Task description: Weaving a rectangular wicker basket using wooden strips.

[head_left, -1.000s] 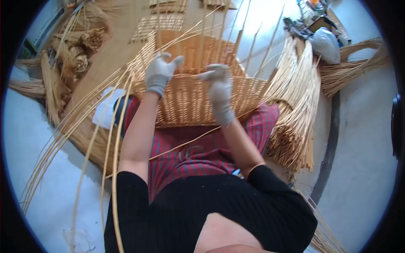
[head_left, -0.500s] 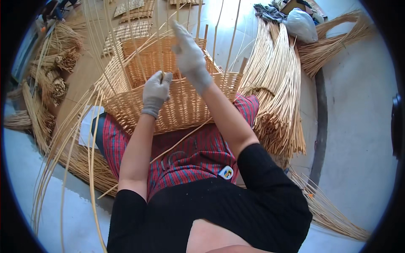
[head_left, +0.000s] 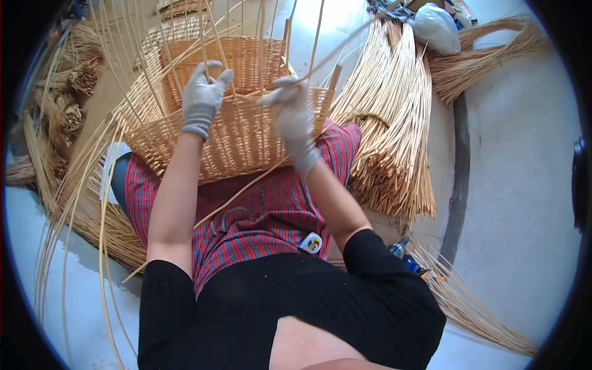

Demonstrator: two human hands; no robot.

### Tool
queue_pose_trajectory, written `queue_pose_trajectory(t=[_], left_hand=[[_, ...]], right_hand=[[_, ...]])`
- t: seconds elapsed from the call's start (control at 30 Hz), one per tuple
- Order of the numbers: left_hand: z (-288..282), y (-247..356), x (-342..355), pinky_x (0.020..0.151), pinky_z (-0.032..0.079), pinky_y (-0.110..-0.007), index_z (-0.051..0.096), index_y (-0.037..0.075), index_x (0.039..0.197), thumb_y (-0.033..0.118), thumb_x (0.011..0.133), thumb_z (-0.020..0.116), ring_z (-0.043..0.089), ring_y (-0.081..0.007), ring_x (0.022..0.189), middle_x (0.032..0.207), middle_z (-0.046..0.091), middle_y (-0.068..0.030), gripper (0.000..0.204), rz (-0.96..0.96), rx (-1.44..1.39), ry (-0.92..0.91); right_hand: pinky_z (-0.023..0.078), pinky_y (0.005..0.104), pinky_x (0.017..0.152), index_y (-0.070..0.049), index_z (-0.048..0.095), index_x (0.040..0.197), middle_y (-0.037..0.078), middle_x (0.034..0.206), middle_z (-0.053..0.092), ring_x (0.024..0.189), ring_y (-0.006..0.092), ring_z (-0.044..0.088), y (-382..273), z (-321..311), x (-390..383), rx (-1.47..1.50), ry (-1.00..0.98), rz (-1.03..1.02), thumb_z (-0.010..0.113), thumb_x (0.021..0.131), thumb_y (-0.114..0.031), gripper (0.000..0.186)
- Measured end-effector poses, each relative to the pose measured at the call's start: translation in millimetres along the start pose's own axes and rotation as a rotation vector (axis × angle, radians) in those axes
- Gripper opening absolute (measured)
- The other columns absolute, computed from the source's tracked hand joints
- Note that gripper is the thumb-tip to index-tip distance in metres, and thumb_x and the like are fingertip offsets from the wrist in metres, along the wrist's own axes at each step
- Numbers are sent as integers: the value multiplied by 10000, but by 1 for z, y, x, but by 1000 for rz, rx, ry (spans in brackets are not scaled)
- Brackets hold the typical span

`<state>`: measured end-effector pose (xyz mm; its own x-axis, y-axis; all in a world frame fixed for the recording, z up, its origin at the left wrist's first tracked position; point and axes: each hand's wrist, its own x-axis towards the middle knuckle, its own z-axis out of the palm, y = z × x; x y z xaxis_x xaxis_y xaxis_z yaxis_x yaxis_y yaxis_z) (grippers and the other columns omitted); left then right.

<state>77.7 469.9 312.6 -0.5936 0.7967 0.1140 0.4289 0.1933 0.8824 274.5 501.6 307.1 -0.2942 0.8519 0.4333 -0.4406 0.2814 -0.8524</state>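
Observation:
A half-woven wicker basket (head_left: 237,139) leans across my lap, tan and roughly rectangular, with several tall stakes rising from its walls. My gloved left hand (head_left: 203,98) is at the near rim, thumb and fingers closed round an upright wicker rod (head_left: 202,37). Farther right along the same rim is my gloved right hand (head_left: 295,120), smeared by motion. A blurred wicker rod (head_left: 339,55) slants from its fingers toward the upper right, and they appear to grip it. The palm side of that hand is hidden.
A large bundle of pale rods (head_left: 394,117) lies right of the basket, near a white plastic bag (head_left: 435,29). More bundles (head_left: 68,117) line the left. Loose long strands (head_left: 102,246) trail from the basket's left side. A tape measure (head_left: 311,243) rests on my striped apron (head_left: 246,228).
My right hand has come down from above the basket to the near rim, with a rod now slanting from it. My left hand has shifted left and up to a rod. The view has shifted slightly.

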Motion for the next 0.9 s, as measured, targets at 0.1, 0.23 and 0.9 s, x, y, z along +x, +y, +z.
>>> queue_pose_trajectory(t=[0.1,0.23,0.9], left_hand=[[-1,12,-18,639,570,-285,590,128,1399,194,1064,666,682,-135,743,1059,749,-104,350,389,-189,410],[47,30,-27,695,572,-309,642,85,1290,198,1082,625,719,-174,820,1015,755,-125,237,-11,-332,-298],[120,69,-34,546,593,-282,584,56,1313,178,1119,552,736,-182,654,1086,702,-116,232,310,-242,-151]], right_hand=[[562,283,678,-39,618,1194,60,962,720,803,173,697,6,-72,6,-306,263,211,606,1094,-163,159],[561,244,653,-32,601,1200,123,1053,751,899,191,725,13,-113,4,-90,405,172,625,1050,-42,152],[564,253,750,-50,668,1215,120,1107,766,998,207,753,-39,-172,14,-150,564,231,660,1033,-66,183]])
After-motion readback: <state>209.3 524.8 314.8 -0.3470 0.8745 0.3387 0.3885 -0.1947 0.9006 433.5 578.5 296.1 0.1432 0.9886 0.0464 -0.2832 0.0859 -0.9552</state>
